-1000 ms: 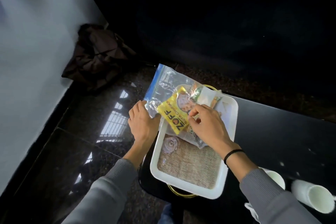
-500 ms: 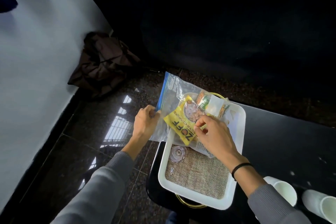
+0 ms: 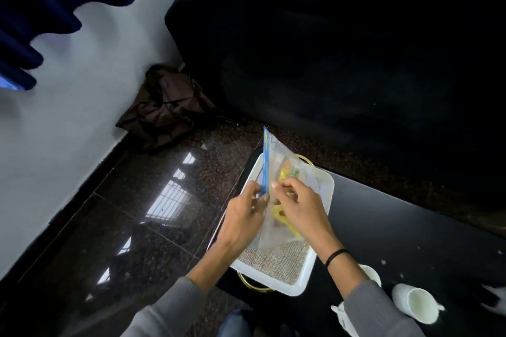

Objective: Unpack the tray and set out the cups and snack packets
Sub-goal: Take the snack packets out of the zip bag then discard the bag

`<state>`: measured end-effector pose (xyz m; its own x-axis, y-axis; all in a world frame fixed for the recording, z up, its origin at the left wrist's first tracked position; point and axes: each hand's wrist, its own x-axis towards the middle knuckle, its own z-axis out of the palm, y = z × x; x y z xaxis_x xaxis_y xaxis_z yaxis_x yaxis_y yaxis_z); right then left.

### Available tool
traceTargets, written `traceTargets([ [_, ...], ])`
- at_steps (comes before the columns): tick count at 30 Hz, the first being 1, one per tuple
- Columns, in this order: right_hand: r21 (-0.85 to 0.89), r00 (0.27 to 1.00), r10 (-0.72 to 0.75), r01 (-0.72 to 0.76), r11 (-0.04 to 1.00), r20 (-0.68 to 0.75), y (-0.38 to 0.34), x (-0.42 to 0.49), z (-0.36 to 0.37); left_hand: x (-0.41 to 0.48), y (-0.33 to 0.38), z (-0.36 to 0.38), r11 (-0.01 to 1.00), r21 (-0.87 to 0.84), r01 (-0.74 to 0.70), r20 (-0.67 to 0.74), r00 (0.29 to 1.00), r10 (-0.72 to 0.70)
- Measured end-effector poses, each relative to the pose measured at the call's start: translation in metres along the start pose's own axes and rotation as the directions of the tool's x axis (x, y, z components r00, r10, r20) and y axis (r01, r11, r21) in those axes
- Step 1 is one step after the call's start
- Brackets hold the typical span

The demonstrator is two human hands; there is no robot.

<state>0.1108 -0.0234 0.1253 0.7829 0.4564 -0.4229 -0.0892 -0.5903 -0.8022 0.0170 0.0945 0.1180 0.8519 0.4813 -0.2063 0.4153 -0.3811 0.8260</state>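
A white tray (image 3: 320, 183) with a woven mat sits at the left end of a black table (image 3: 405, 227). Over it stands a clear zip bag (image 3: 276, 153) with a blue seal strip, turned edge-on. Yellow snack packets (image 3: 283, 213) show through its side. My left hand (image 3: 242, 219) pinches the blue strip from the left. My right hand (image 3: 299, 209) pinches the same top edge from the right, fingers curled. Two white cups, one (image 3: 414, 304) and another (image 3: 371, 273), lie on the table at lower right, the second partly behind my right sleeve.
A dark sofa (image 3: 342, 49) fills the space behind the table. A brown bag (image 3: 164, 107) slumps on the glossy dark floor (image 3: 137, 227) by the white wall. A blue curtain (image 3: 41, 8) hangs at upper left. A gold handle (image 3: 252, 284) juts from the tray's near end.
The bag has been lifted from lying flat on the tray to standing edge-on. Both hands have come together at its blue seal. The camera has tilted up and back.
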Motion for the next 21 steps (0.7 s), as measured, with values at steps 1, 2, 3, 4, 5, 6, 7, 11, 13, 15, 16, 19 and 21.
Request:
traceTargets([
  [1, 0.017, 1.000, 0.007, -0.008, 1.000, 0.007, -0.001, -0.007, -0.003, -0.008, 0.008, 0.004, 0.997, -0.072, 0.024, 0.022, 1.000, -0.022],
  [2, 0.009, 1.000, 0.011, -0.011, 1.000, 0.006, -0.002, -0.014, -0.007, -0.015, 0.016, 0.009, 0.985, -0.163, 0.059, 0.044, 0.998, -0.053],
  [3, 0.002, 1.000, 0.022, -0.022, 1.000, 0.004, -0.002, -0.018, -0.010, -0.020, 0.021, 0.013, 0.959, -0.262, 0.105, 0.064, 0.994, -0.092],
  [4, 0.016, 0.999, 0.042, -0.042, 0.999, 0.009, -0.001, -0.023, -0.014, -0.025, 0.026, 0.016, 0.918, -0.362, 0.160, 0.083, 0.987, -0.140],
  [5, 0.042, 0.998, 0.059, -0.060, 0.997, 0.019, 0.001, -0.027, -0.018, -0.030, 0.029, 0.018, 0.867, -0.451, 0.210, 0.101, 0.978, -0.185],
  [6, 0.065, 0.998, 0.065, -0.067, 0.996, 0.027, 0.004, -0.031, -0.022, -0.033, 0.032, 0.021, 0.817, -0.520, 0.248, 0.117, 0.969, -0.219],
  [7, 0.072, 0.997, 0.064, -0.067, 0.995, 0.033, 0.006, -0.035, -0.027, -0.036, 0.033, 0.025, 0.775, -0.567, 0.278, 0.132, 0.960, -0.247],
  [11, 0.116, 0.995, 0.064, -0.072, 0.991, 0.073, 0.016, -0.045, -0.040, -0.040, 0.035, 0.037, 0.746, -0.574, 0.337, 0.153, 0.940, -0.306],
  [13, 0.138, 0.993, 0.067, -0.080, 0.987, 0.096, 0.019, -0.049, -0.044, -0.041, 0.036, 0.042, 0.768, -0.543, 0.340, 0.147, 0.939, -0.312],
  [15, 0.143, 0.992, 0.078, -0.092, 0.985, 0.104, 0.021, -0.053, -0.049, -0.041, 0.039, 0.045, 0.778, -0.521, 0.351, 0.162, 0.936, -0.314],
  [16, 0.141, 0.991, 0.082, -0.096, 0.985, 0.107, 0.022, -0.055, -0.052, -0.041, 0.041, 0.046, 0.779, -0.516, 0.355, 0.176, 0.934, -0.309],
  [19, 0.093, 0.991, 0.083, -0.093, 0.991, 0.105, 0.027, -0.056, -0.058, -0.043, 0.049, 0.049, 0.814, -0.474, 0.336, 0.192, 0.941, -0.277],
  [21, 0.078, 0.991, 0.087, -0.095, 0.992, 0.100, 0.032, -0.057, -0.061, -0.043, 0.054, 0.052, 0.837, -0.431, 0.337, 0.179, 0.941, -0.286],
])
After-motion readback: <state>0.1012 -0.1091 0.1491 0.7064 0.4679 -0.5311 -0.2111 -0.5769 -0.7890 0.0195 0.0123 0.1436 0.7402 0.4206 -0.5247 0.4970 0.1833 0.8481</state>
